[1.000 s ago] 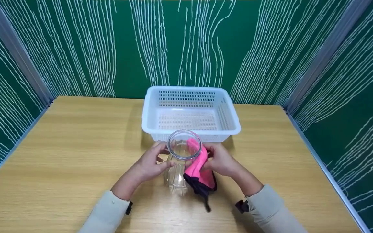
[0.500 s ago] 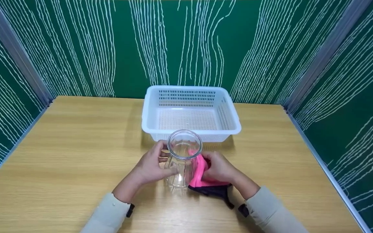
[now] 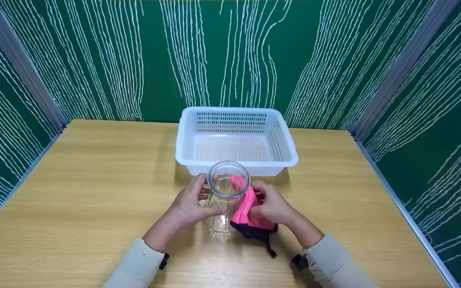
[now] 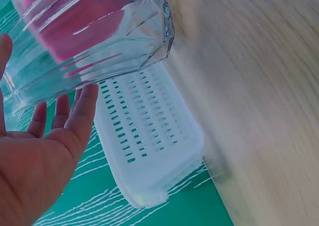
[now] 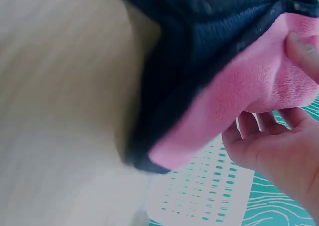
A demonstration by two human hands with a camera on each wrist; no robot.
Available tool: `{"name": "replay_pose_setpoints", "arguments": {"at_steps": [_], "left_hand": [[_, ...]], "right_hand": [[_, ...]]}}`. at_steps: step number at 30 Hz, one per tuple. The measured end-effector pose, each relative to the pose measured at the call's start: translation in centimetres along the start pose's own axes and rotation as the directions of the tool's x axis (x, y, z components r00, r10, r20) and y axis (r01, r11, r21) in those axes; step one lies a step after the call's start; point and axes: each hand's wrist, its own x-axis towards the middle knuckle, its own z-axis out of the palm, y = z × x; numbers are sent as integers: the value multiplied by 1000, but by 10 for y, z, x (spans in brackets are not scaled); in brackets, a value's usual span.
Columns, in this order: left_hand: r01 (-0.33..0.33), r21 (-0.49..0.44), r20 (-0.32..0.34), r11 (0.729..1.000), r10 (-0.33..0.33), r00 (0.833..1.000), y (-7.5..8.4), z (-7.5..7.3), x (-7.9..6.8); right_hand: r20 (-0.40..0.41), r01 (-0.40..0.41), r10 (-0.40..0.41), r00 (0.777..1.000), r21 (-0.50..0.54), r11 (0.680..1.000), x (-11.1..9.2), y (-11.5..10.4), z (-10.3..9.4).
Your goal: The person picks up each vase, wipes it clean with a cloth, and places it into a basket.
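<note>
A clear glass jar [image 3: 219, 222] with faceted sides and a round open mouth stands on the table in front of me. My left hand [image 3: 188, 206] holds its left side, thumb in front and fingers behind. On the jar's right side lies a pink cloth [image 3: 244, 208] with a black edge, gripped by my right hand [image 3: 273, 206]. The left wrist view shows pink through the glass of the jar [image 4: 99, 51]. In the right wrist view, the thumb and fingers of the right hand [image 5: 284, 151] pinch the fuzzy cloth [image 5: 209, 116], whose black edging hangs loose.
Just behind the jar stands a white perforated plastic basket [image 3: 236, 164]; nothing shows inside it. The wooden table [image 3: 94, 180] spreads to both sides. Green walls [image 3: 254, 60] with white wavy lines enclose it at the back and sides.
My right hand and the cloth shifted down and right along the jar, then partly back up. The black edging swung with it. Jar and left hand stay nearly in place.
</note>
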Motion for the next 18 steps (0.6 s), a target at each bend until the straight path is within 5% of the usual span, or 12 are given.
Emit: {"name": "replay_pose_setpoints", "arguments": {"at_steps": [10,18], "left_hand": [[18,-111,48,994,-13,999,-5,-3,3],[-3,-170,75,985,16,997,-7,-3,6]], "right_hand": [[-48,74,-67,997,160,984,8,-25,-5],[3,46,-47,999,69,997,9,-21,-5]]}}
